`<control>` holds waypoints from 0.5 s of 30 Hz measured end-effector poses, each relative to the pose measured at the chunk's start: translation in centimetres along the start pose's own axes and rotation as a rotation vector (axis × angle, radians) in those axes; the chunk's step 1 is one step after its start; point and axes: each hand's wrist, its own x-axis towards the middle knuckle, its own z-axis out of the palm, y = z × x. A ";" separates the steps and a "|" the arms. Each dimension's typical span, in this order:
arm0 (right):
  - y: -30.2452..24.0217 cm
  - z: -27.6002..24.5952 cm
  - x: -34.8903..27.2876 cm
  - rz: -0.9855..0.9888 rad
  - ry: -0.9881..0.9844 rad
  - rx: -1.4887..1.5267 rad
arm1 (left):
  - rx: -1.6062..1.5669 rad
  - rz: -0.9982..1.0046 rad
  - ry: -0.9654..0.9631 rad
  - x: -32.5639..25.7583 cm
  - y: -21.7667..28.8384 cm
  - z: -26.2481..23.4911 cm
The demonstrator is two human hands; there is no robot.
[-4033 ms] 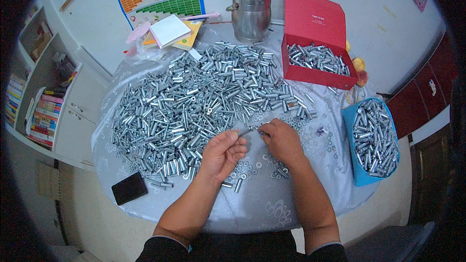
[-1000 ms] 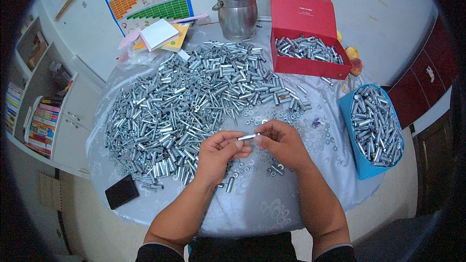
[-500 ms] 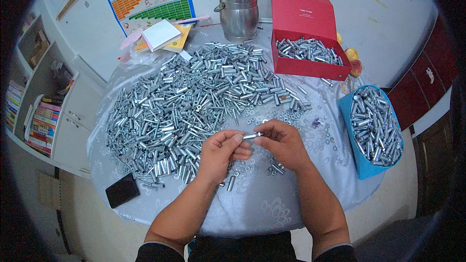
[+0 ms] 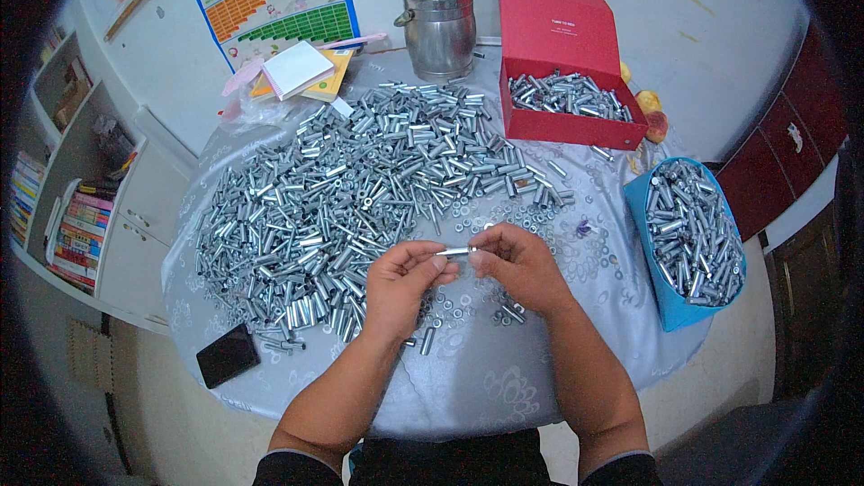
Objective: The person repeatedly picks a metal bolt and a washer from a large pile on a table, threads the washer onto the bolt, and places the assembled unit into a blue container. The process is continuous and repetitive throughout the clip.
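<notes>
Both hands pinching one short silver metal sleeve-bolt (image 4: pixel 454 252) end to end.
Left hand (image 4: pixel 402 283) is gripping one end, right hand (image 4: pixel 517 263) the other; keeping it level, just above the loose washers (image 4: pixel 468 306); grey heap of metal sleeves (image 4: pixel 360 189) lying beyond the fingers.

Even, soft indoor light; sharp centre.
Fisheye bends edges, black vignette rings the frame; mild glints on the metal sleeves (image 4: pixel 360 189); faint shadows under both hands; corners dim.

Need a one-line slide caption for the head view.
Both hands hold one small metal sleeve beside a large pile.
</notes>
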 end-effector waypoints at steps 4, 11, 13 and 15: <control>0.0 -0.6 0.1 0.074 -0.040 -0.105 | -0.017 -0.004 0.008 -0.1 0.4 0.2; 1.0 -0.1 0.1 -0.050 -0.023 0.033 | 0.003 0.021 0.019 -0.2 0.2 0.3; 1.2 -0.2 0.1 -0.074 -0.016 0.013 | -0.018 -0.043 0.020 -0.3 0.7 0.3; 0.6 0.0 -0.1 -0.113 -0.020 0.012 | -0.019 -0.062 0.028 -0.2 0.7 0.3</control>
